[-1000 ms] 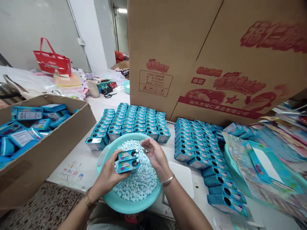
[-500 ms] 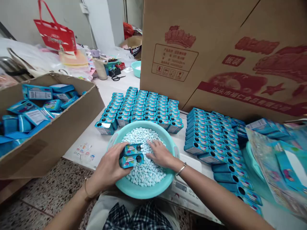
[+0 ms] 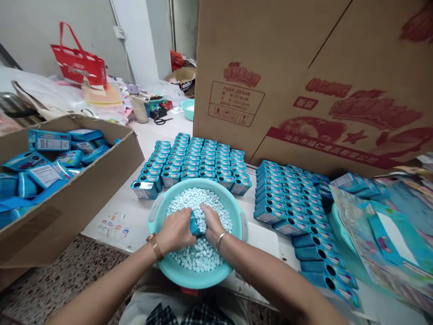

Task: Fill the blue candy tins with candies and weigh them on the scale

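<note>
A teal basin (image 3: 237,212) heaped with small pale-blue candies (image 3: 194,198) sits at the table's near edge. My left hand (image 3: 176,231) is closed round small blue boxes (image 3: 194,224), pressed down into the candies. My right hand (image 3: 210,223) rests against the boxes from the right, fingers curled into the candies. Behind the basin stand rows of upright blue boxes (image 3: 199,158) with round holes on top. More such boxes (image 3: 287,194) are stacked to the right.
An open cardboard carton (image 3: 84,189) of loose blue boxes stands at the left. A large printed carton (image 3: 304,76) rises behind the table. Printed sheets (image 3: 382,225) lie at the right. A red bag (image 3: 79,63), cup and scissors sit at the back left.
My left hand has turned the blue boxes over and pushed them down into the candies. My right hand has moved left against them.
</note>
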A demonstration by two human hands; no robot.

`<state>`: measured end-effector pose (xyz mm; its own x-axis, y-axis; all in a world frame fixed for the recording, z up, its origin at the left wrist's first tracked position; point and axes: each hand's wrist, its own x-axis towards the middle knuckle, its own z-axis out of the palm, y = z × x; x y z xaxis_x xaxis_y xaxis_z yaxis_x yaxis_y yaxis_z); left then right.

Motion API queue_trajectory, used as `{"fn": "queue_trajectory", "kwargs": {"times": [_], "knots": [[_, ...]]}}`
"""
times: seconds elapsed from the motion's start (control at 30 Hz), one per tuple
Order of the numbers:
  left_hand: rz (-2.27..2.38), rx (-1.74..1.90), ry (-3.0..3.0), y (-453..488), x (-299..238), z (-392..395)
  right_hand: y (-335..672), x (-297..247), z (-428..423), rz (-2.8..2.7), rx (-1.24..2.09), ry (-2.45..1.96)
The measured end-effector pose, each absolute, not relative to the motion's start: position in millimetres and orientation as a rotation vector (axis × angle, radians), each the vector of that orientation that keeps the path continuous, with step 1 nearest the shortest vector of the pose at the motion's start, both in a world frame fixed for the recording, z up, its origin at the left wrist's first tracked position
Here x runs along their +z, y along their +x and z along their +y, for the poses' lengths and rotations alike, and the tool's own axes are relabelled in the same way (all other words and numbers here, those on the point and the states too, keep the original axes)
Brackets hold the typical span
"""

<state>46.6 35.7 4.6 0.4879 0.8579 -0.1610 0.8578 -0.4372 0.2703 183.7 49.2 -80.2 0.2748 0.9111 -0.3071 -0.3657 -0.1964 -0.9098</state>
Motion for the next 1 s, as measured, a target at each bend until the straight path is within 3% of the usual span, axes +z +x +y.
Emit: {"fn": "queue_trajectory", "kwargs": {"times": [0.17, 0.33, 1.0], "knots": [[1.481, 0.590, 2.166, 44, -1, 31, 191, -23, 64, -0.598, 1.277, -1.129], [1.567, 0.853, 1.906, 59, -1, 37, 199, 14, 72, -0.718, 1.205, -1.047], [1.421, 0.770, 2.064, 56, 9, 41, 198, 17, 65, -0.633, 1.293, -1.004]]}}
